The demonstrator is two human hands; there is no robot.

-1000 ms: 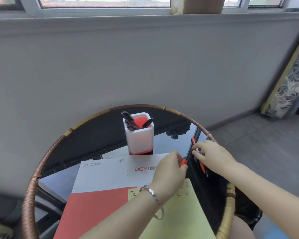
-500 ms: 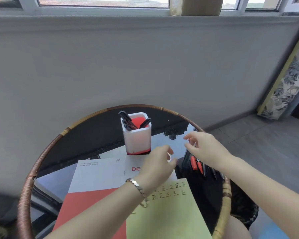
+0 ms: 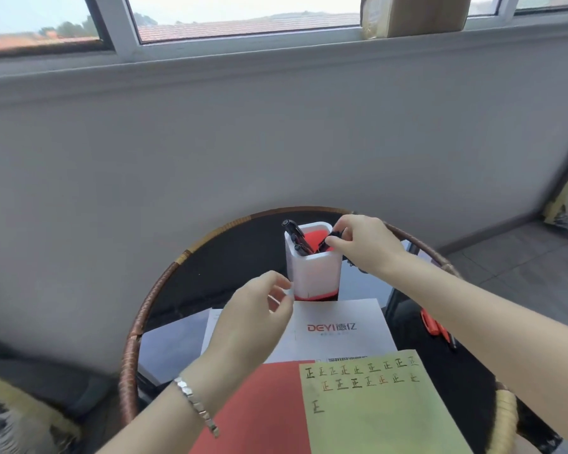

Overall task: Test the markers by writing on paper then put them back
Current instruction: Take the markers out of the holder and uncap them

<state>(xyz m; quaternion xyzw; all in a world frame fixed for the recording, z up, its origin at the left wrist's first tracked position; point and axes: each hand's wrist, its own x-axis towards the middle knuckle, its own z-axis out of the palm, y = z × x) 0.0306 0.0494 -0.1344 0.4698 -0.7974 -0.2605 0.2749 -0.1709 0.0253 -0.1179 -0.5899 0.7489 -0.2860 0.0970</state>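
Paper (image 3: 374, 411): many test marks written.
Right hand (image 3: 364, 245): you pinch a black marker (image 3: 329, 240) in the holder (image 3: 312, 273).
Left hand (image 3: 253, 319): released, empty.
Remaining: red markers (image 3: 435, 326) on desk (image 3: 210, 267).

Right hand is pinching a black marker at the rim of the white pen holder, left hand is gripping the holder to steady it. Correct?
Not quite. In the head view the left hand is not gripping the pen holder; it hovers just beside it, fingers loosely curled and empty. The rest holds: the right hand is pinching a black marker at the holder's rim.
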